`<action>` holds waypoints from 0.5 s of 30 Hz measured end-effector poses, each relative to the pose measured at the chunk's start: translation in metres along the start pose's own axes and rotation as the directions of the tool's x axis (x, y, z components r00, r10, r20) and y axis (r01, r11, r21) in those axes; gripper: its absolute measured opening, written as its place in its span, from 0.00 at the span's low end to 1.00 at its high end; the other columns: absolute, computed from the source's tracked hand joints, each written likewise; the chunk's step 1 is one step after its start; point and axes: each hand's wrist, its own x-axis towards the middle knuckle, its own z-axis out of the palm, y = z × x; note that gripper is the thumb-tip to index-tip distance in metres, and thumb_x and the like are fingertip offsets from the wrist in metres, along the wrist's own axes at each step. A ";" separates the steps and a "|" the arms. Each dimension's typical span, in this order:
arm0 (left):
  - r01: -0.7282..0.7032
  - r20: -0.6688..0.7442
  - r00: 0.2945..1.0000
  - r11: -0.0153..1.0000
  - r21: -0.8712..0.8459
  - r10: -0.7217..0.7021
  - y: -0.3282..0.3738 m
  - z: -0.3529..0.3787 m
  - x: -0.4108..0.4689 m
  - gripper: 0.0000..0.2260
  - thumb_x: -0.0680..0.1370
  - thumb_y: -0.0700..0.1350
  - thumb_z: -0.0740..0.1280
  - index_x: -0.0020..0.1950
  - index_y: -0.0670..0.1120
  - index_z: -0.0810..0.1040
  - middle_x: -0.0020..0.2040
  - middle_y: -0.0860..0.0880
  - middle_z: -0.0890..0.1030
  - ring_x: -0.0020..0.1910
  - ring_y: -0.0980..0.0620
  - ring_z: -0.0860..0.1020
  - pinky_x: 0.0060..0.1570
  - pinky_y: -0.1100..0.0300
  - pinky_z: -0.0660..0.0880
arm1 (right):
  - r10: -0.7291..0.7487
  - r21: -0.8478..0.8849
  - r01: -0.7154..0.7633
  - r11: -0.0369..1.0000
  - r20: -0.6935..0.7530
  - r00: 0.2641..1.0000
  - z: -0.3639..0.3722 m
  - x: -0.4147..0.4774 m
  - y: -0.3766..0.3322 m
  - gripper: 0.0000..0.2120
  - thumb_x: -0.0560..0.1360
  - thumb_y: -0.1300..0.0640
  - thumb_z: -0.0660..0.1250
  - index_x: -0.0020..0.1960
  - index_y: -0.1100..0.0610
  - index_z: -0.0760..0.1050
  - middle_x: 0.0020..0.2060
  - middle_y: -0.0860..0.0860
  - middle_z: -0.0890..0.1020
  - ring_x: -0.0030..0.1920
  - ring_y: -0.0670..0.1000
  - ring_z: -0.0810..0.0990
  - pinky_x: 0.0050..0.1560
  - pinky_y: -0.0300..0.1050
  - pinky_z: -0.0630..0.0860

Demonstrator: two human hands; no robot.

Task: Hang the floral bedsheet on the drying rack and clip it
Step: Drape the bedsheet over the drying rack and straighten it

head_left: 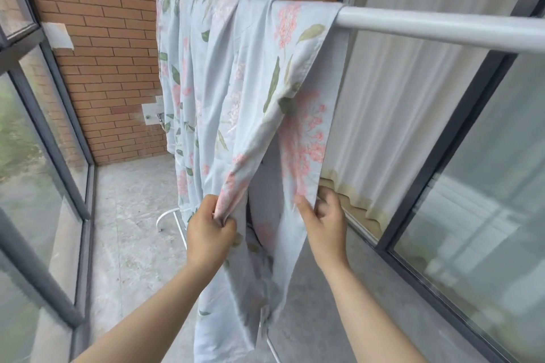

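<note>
Pale-blue floral bedsheet [236,91] is hanging bunched over rack's white rail [442,25]; left hand [211,233] & right hand [323,221] are pinching separate edges — should be spreading it sideways, evenly, before clipping.

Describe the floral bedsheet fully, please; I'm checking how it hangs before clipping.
The floral bedsheet is pale blue thin fabric printed with pink flower clusters and green leaves. It drapes bunched over the rack's white top bar, hanging in long folds toward the concrete floor. No clips show on it. The left hand pinches one lower fold and the right hand holds another, spreading a gap between them.
</note>
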 end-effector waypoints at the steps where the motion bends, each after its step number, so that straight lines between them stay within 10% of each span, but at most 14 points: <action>1: 0.014 0.014 1.000 1.000 0.019 -0.014 -0.004 -0.001 -0.001 0.10 0.67 0.33 0.63 0.40 0.46 0.67 0.32 0.47 0.72 0.34 0.45 0.72 0.32 0.52 0.71 | 0.017 -0.028 -0.015 0.999 0.045 0.999 -0.001 -0.003 0.003 0.07 0.75 0.56 0.71 0.48 0.56 0.75 0.27 0.52 0.74 0.29 0.48 0.69 0.32 0.40 0.65; 5: 0.099 0.054 0.993 0.993 0.062 -0.102 -0.019 -0.004 -0.014 0.14 0.66 0.30 0.59 0.46 0.45 0.70 0.36 0.48 0.74 0.36 0.43 0.74 0.33 0.52 0.73 | 0.066 -0.187 -0.036 0.982 0.157 0.985 -0.003 -0.016 0.016 0.16 0.73 0.58 0.69 0.33 0.62 0.66 0.27 0.50 0.66 0.29 0.46 0.63 0.31 0.42 0.60; 15: 0.192 0.110 0.973 0.975 0.112 -0.204 -0.077 -0.013 -0.044 0.12 0.65 0.29 0.60 0.41 0.44 0.66 0.33 0.43 0.71 0.31 0.45 0.68 0.29 0.55 0.64 | 0.233 -0.160 -0.222 0.962 0.051 0.971 -0.001 -0.049 0.054 0.07 0.74 0.63 0.68 0.49 0.54 0.76 0.39 0.50 0.83 0.39 0.47 0.81 0.41 0.41 0.76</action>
